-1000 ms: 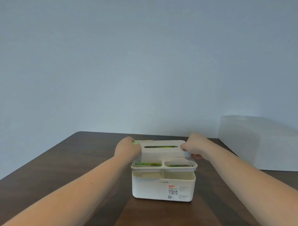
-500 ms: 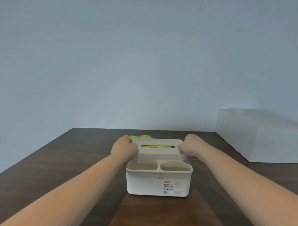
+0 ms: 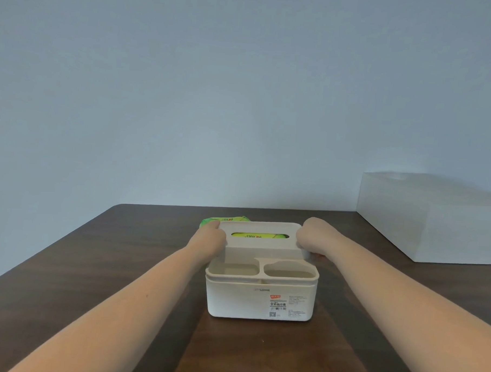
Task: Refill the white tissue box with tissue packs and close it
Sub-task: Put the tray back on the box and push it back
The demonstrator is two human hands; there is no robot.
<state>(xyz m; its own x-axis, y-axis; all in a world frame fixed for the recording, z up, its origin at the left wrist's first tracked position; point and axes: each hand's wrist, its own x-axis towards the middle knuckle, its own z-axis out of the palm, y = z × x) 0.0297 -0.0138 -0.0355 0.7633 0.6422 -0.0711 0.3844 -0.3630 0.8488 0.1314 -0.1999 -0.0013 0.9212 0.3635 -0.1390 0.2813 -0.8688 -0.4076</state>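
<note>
The white tissue box [image 3: 242,298] stands on the dark wooden table [image 3: 94,263], its label facing me. Its lid [image 3: 260,227] sits flush on the base, with two empty front compartments and a slot on top. Through the slot shows a green tissue pack [image 3: 260,236]. My left hand [image 3: 209,237] grips the lid's left end and my right hand [image 3: 315,235] grips its right end. Another green tissue pack [image 3: 228,219] lies on the table behind the box, partly hidden by my left hand.
A large white rectangular box [image 3: 434,219] stands at the back right of the table, against the plain pale wall. Both my forearms stretch across the table on either side of the tissue box.
The lid, raised above the base a second ago, has come down and now sits flush on the base. Both hands stayed on its ends.
</note>
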